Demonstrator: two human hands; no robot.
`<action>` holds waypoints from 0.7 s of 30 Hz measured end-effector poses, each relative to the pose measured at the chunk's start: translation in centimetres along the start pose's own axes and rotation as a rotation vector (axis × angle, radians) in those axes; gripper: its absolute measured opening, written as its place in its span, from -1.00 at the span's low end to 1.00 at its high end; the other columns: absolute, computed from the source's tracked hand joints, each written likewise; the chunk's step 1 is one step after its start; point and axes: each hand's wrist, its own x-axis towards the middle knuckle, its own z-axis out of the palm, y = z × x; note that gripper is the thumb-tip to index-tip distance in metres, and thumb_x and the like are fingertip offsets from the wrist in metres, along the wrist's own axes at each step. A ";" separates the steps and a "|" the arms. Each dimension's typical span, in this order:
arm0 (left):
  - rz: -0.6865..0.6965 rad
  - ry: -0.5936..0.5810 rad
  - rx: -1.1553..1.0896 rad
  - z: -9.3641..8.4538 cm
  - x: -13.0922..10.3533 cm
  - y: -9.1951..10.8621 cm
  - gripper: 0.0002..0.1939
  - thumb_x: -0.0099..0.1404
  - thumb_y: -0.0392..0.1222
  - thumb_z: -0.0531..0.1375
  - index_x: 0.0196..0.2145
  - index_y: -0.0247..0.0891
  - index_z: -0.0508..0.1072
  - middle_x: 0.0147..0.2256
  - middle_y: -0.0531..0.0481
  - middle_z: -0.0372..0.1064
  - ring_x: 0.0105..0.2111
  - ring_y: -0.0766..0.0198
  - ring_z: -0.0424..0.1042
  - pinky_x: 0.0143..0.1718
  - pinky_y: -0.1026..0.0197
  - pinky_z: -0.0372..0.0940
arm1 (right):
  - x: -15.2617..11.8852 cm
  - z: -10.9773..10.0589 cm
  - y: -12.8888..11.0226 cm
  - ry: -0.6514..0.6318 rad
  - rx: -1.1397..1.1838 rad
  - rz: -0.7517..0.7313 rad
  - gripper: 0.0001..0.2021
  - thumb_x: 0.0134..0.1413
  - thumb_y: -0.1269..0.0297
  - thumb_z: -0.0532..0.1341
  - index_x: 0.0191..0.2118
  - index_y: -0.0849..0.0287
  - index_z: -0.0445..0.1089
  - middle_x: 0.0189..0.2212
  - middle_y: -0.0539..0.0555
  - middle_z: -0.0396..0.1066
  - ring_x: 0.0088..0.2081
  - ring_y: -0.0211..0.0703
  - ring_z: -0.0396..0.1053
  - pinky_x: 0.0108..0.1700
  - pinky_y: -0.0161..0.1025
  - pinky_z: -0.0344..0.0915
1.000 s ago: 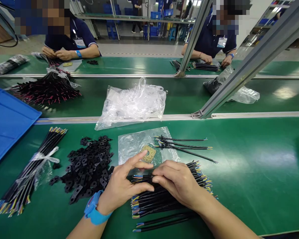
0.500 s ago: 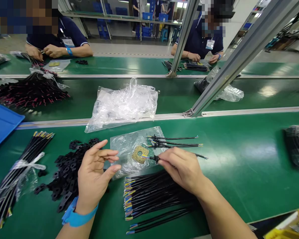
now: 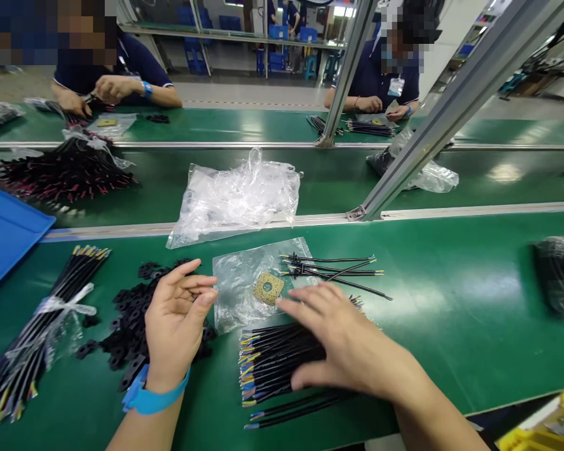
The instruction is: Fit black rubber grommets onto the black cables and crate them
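Observation:
My left hand hangs over the right side of a heap of small black plastic parts; its fingers are apart and hold nothing. My right hand is spread above a row of black cables with stripped, coloured wire ends. It covers much of that row. Just beyond my right fingertips, a yellow sponge with a hole in it rests on a clear plastic bag. Several cables with black fittings near one end lie across the bag's right edge.
A tied cable bundle lies at left, near a blue tray. A bag of clear plastic sits by the metal rail. A slanted metal post rises at right, beyond it a wrapped black bundle. Two people work across the bench.
My right hand has let go of the cable with its fitting, which now lies among the others by the bag. That hand has opened and moved toward the cable row. My left hand remains open.

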 end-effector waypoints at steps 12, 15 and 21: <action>0.049 -0.011 -0.022 0.4 0.2 1.0 -0.43 0.25 0.11 0.39 0.10 -0.22 0.44 -0.24 -0.04 0.57 -0.22 0.16 0.60 -0.14 0.13 0.49 | -2.1 4.0 -0.5 -0.256 -0.073 -0.005 -0.02 0.00 -0.09 0.47 0.42 0.30 0.15 0.21 0.39 0.37 0.20 0.26 0.36 0.29 0.19 0.26; 0.046 0.047 -0.007 0.2 0.7 0.9 -0.41 0.23 0.16 0.38 0.08 -0.24 0.43 -0.26 -0.04 0.57 -0.26 0.18 0.59 -0.17 0.13 0.49 | -3.0 3.7 0.0 -0.242 -0.068 -0.001 -0.11 0.05 -0.01 0.44 0.41 0.27 0.19 0.20 0.34 0.39 0.15 0.23 0.37 0.27 0.18 0.28; 0.033 0.065 0.164 -2.1 2.0 0.8 -0.49 0.28 0.16 0.31 0.05 -0.21 0.48 -0.23 -0.06 0.57 -0.26 0.18 0.56 -0.23 0.17 0.44 | -4.7 2.2 2.5 -0.233 0.078 0.108 -0.18 0.13 0.00 0.40 0.43 0.12 0.17 0.25 0.26 0.36 0.23 0.19 0.33 0.28 0.14 0.28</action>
